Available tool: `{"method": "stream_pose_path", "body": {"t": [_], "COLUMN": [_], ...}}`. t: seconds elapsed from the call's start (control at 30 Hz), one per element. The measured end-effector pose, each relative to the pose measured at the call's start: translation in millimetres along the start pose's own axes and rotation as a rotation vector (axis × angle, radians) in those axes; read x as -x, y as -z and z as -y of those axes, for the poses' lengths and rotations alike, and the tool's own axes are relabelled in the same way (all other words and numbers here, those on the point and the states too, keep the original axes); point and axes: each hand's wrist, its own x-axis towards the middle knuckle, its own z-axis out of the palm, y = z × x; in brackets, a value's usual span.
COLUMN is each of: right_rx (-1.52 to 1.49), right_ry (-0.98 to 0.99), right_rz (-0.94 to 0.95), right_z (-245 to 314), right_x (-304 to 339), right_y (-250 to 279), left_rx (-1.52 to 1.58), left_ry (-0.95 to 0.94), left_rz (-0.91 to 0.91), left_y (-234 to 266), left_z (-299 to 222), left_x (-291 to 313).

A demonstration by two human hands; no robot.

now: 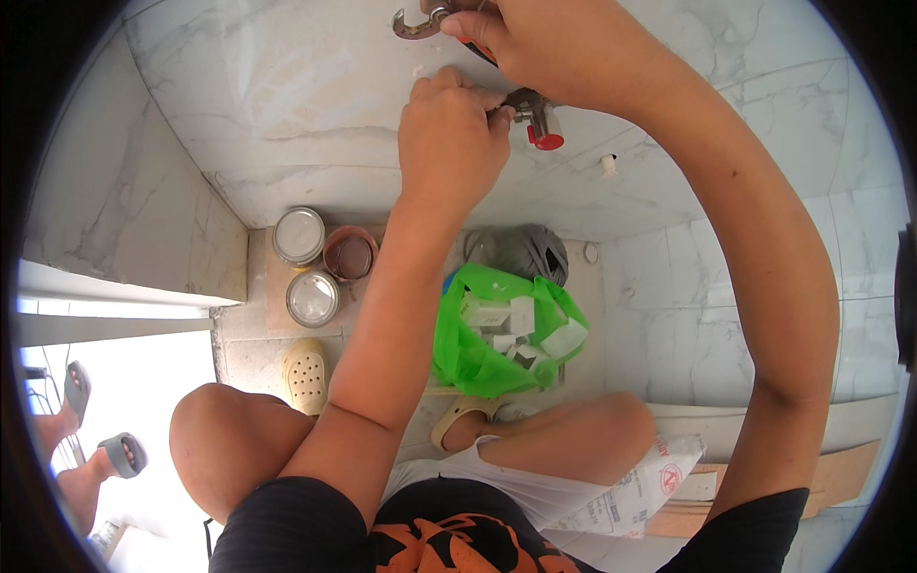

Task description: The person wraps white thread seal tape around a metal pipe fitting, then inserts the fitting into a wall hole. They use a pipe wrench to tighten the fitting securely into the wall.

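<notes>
A person in a black top with an orange print is crouching before a wall of glossy, grey-veined white tiles [287, 115], both bare arms reaching up to the plumbing. The right hand [521, 48] is gripping a wrench with a curved, hook-shaped metal head [415, 27] and a black-and-orange handle, its fingers curling around the tool and the thumb pressing near the head. Just below, the left hand [451, 138] is pinching the left end of a silvery metal valve [537, 116] between thumb and forefinger; the exact fit of those fingertips is staying hidden. The valve is sitting at the wall, its round red knob [547, 141] facing outward, while a small white plug [609, 166] is jutting from the tiles to its right.

On the floor, a crinkled, translucent green plastic bag [458, 358] is gaping around small white cardboard boxes [489, 314], and a bulging grey plastic bag [516, 250] is slumping behind it. Two round metal tins [312, 297] are standing beside a reddish-brown round container [350, 254]. A perforated cream clog [306, 374] is showing near the person's knee.
</notes>
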Motion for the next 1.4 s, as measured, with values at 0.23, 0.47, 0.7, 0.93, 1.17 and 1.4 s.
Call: {"method": "stream_pose_path", "body": {"t": [0.23,0.47,0.7,0.93,1.17,1.4], "right_rx": [-0.070,-0.328,-0.396,-0.277,-0.427,-0.710], "right_ry": [-0.121,-0.107,-0.112,0.017,-0.072,-0.074], "right_rz": [-0.040,-0.191,-0.077,-0.296,-0.264,-0.459], "right_z": [-2.9,-20.9,-10.2,-17.8,-32.7,-67.8], "right_x": [7.3,19.1,35.2,32.4,36.2,54.2], "right_y": [5.7,13.7,34.4,5.8,14.5,5.2], "left_rx": [0.006,0.776,2.250,2.669,2.828,2.614], "left_ry": [0.020,0.179,0.997,0.748,0.672,0.724], "left_rz": [-0.040,-0.196,0.277,0.231,0.287,0.386], "left_y": [-3.5,-20.5,-86.4,-85.0,-103.2,-93.7], "left_z": [-1.5,-57.4,-11.7,-36.1,-21.5,-12.7], "left_x": [-0.7,60.5,66.4,39.7,38.9,33.4]}}
